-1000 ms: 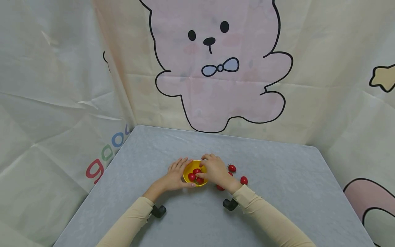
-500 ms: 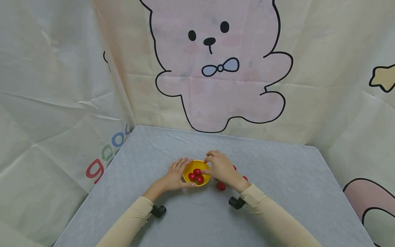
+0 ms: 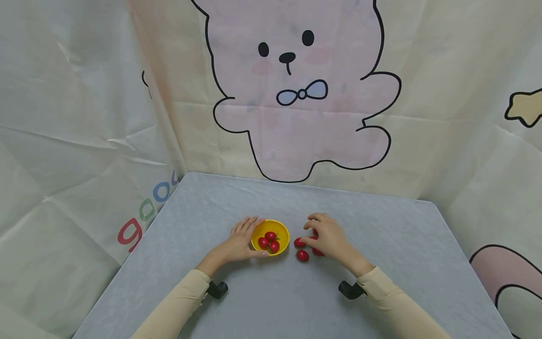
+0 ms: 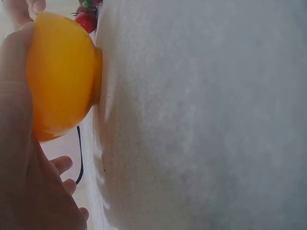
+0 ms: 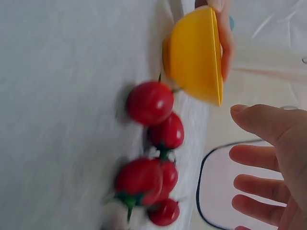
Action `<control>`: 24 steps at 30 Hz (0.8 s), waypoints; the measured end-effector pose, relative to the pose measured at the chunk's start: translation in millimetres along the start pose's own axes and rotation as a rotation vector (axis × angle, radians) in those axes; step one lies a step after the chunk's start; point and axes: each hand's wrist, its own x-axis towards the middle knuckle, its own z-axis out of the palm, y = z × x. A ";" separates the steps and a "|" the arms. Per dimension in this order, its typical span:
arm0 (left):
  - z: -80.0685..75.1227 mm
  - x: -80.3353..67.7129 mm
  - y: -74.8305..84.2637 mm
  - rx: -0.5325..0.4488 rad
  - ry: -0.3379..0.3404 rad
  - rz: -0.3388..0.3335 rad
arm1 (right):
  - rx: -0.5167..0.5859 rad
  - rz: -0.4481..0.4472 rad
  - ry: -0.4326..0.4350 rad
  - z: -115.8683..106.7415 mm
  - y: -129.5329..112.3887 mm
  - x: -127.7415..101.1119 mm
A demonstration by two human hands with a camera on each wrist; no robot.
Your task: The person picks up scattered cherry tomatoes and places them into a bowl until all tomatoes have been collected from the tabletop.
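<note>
A small yellow bowl stands on the table, with several red cherry tomatoes inside it. My left hand holds the bowl from its left side, fingers along the back of the rim and thumb at the front. To the bowl's right lies a loose group of cherry tomatoes, some with green stems. Over this group hovers my right hand, partly covering it in the head view. Its fingers are spread and slightly bent, and nothing shows between them in the right wrist view.
A grey cloth covers the table. Behind it hangs a pale curtain printed with a pink bear, and another light curtain runs along the left. Black wrist mounts stick out below both wrists.
My right hand has moved from above the bowl to the right, over the loose tomatoes. The tomatoes in the bowl are now uncovered. My left hand and the bowl stay put.
</note>
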 end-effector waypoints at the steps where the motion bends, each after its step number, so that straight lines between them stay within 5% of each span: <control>1: 0.3 0.3 -0.1 0.002 0.001 0.001 | -0.007 0.008 0.005 -1.1 3.6 -3.1; 24: 2.6 2.5 -0.9 0.000 -0.018 -0.022 | -0.017 0.113 0.025 -7.2 57.7 -52.8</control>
